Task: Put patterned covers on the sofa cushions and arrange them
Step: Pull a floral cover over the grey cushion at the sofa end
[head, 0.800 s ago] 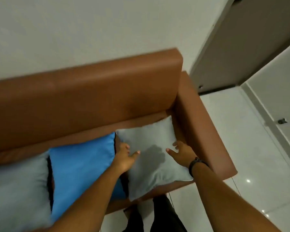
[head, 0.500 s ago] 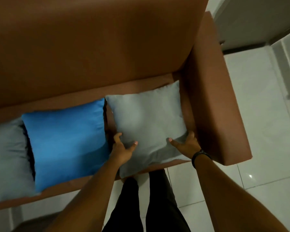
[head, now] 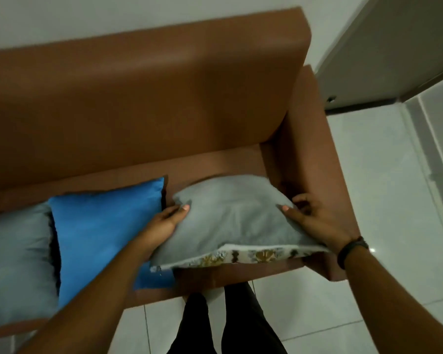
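A grey cushion (head: pixel 230 215) lies at the right end of the brown sofa (head: pixel 138 98), its near edge lifted off the seat. A floral patterned fabric (head: pixel 253 256) shows along its underside at the near edge. My left hand (head: pixel 164 223) grips the cushion's left side, thumb on top. On the cushion's right side is my right hand (head: pixel 315 218), with a dark wristband, fingers curled around the edge. A blue cushion (head: pixel 105 233) lies to the left, and another grey cushion (head: pixel 13 264) sits at the far left.
The sofa's right armrest (head: pixel 317 162) stands close beside my right hand. White tiled floor (head: pixel 381 187) spreads to the right, with a door (head: pixel 394 47) at the top right. My legs in dark trousers (head: pixel 228 323) stand at the sofa's front edge.
Both hands have closed on the grey cushion's sides and raised its near edge, which uncovers the patterned underside. The camera has tilted back up.
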`<control>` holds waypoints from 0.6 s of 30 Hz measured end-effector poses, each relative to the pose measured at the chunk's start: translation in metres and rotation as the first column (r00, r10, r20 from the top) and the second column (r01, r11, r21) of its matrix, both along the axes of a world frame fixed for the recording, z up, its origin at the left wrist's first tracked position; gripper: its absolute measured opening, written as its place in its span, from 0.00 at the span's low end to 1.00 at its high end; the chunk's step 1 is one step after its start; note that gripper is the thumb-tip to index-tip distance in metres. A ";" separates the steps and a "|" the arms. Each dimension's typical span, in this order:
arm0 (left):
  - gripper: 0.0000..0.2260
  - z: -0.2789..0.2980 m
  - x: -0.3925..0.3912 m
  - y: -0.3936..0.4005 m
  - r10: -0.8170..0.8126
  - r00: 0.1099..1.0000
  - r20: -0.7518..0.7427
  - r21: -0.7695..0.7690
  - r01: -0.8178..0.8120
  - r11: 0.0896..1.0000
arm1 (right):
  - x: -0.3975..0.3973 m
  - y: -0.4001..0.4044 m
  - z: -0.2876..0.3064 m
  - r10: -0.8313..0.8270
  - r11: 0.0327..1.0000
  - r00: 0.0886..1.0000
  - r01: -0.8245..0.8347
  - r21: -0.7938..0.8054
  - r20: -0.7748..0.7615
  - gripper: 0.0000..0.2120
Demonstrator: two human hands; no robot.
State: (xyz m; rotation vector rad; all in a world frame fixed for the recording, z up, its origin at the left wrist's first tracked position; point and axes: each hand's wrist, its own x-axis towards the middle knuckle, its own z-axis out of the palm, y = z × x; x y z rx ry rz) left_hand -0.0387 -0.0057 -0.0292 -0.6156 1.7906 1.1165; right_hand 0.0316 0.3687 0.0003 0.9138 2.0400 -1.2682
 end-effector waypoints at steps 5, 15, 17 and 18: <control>0.36 0.042 -0.070 -0.001 0.301 0.943 0.142 0.237 -0.328 0.915 | -0.077 0.033 0.050 -0.148 0.976 0.987 0.136 -0.170 -0.063 0.23; 0.38 0.024 -0.154 0.055 0.403 0.907 -0.122 0.179 -0.379 0.908 | -0.210 0.009 -0.005 -0.291 0.939 0.935 0.238 -0.250 -0.204 0.29; 0.31 0.022 -0.159 0.057 0.443 0.885 -0.145 0.163 -0.420 0.893 | -0.225 0.009 -0.017 -0.286 0.948 0.911 0.224 -0.225 -0.296 0.28; 0.27 0.021 -0.161 0.057 0.442 0.884 -0.149 0.148 -0.422 0.894 | -0.233 0.010 -0.022 -0.273 0.956 0.908 0.221 -0.192 -0.318 0.28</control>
